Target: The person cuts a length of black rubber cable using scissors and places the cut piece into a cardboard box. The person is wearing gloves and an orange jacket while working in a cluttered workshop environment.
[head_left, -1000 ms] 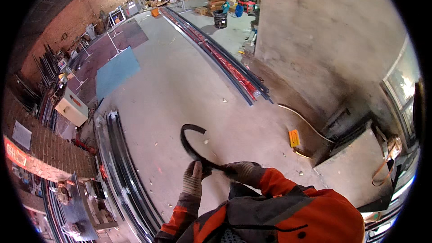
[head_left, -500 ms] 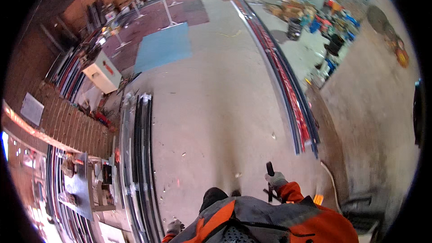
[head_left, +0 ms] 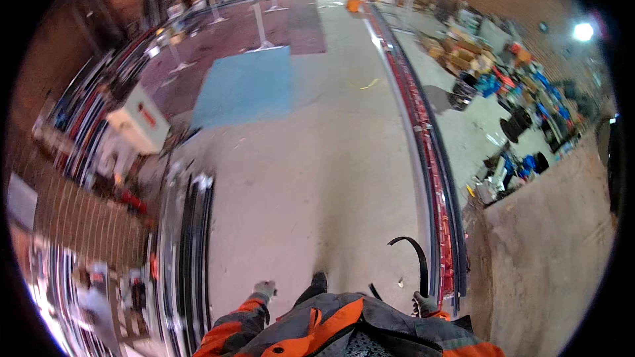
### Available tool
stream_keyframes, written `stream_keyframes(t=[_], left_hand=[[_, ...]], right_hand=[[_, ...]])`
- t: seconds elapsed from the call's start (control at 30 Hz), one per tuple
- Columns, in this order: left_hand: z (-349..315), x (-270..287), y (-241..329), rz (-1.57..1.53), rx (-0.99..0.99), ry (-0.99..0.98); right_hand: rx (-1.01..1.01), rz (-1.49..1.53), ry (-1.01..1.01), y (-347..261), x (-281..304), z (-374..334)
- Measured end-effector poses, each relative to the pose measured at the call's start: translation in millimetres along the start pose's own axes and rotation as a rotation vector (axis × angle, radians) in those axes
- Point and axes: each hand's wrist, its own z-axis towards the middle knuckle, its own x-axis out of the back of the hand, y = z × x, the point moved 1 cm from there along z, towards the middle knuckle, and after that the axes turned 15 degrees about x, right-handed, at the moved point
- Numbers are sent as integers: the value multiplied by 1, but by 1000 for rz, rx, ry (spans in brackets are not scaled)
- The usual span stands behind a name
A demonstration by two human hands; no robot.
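Observation:
My right hand (head_left: 423,305), in a grey glove, is at the lower edge beside the front end of the long bundle. It is closed round a black curved strip (head_left: 421,261), thin and flexible-looking, which arches up and to the left from the fist. A short black end (head_left: 375,291) sticks out left of it, by my jacket; whether it belongs to the same strip is hidden. My left hand (head_left: 266,288), gloved too, hangs ahead of my orange and grey sleeve over the bare floor. Its fingers are smeared by motion, and nothing shows in it.
Long red and dark profiles (head_left: 436,208) lie along the right. More dark and silver lengths (head_left: 194,238) lie on the left. Ahead are a blue mat (head_left: 245,86), a white cabinet (head_left: 139,119) and several white stands. Cluttered boxes and scraps (head_left: 509,79) fill the far right.
The view has shifted as I move forward, bringing the mat and the right bundle nearer. My left hand has swung forward; my right hand has dropped back, with the strip now arching above it.

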Motion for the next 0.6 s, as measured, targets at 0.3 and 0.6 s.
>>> stream_keyframes(t=[0.3,0.6], left_hand=[[41,-56,459,-157,-457,-182],[101,-117,545,938,-350,-12]], right_hand=[[-46,14,-48,-180,-82,161],[-43,-57,-47,-403,-123,427]])
